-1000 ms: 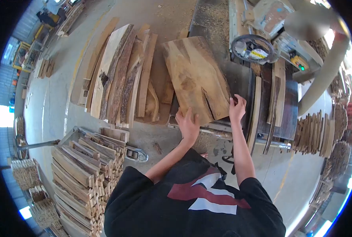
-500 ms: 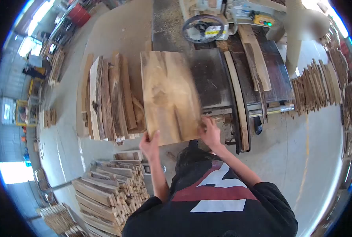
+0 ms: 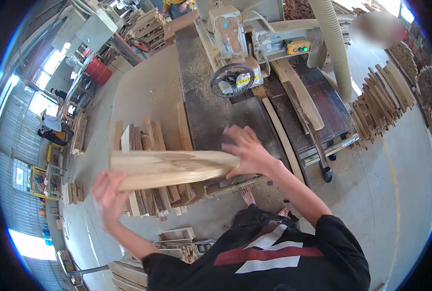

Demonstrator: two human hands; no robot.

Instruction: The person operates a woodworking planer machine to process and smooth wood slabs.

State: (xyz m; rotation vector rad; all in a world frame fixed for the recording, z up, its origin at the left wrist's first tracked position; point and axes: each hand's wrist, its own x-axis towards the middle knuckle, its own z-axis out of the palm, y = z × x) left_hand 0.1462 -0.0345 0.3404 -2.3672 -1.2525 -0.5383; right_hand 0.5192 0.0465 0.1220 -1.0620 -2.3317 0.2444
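A broad, pale wooden board [image 3: 177,167] is held tilted in front of me, seen nearly edge-on and smeared by motion. My left hand [image 3: 110,194] grips its left end, the fingers blurred over the corner. At the other end is my right hand [image 3: 250,153], with its fingers spread above the board and the thumb lower down, the palm side against the board's end. Beneath the board, several rough planks [image 3: 150,136] lie side by side on the machine table, partly hidden.
A woodworking machine with a black handwheel [image 3: 232,80] stands ahead. A long strip [image 3: 281,131] and further planks [image 3: 303,97] lie on its dark table. Stacked wood fills the floor at lower left [image 3: 128,274] and right [image 3: 383,102]. A person [image 3: 177,6] is at the far end.
The board has gone from showing its broad face to nearly edge-on, lying crosswise. My left hand has moved left; my right hand's fingers have spread. The view has shifted.
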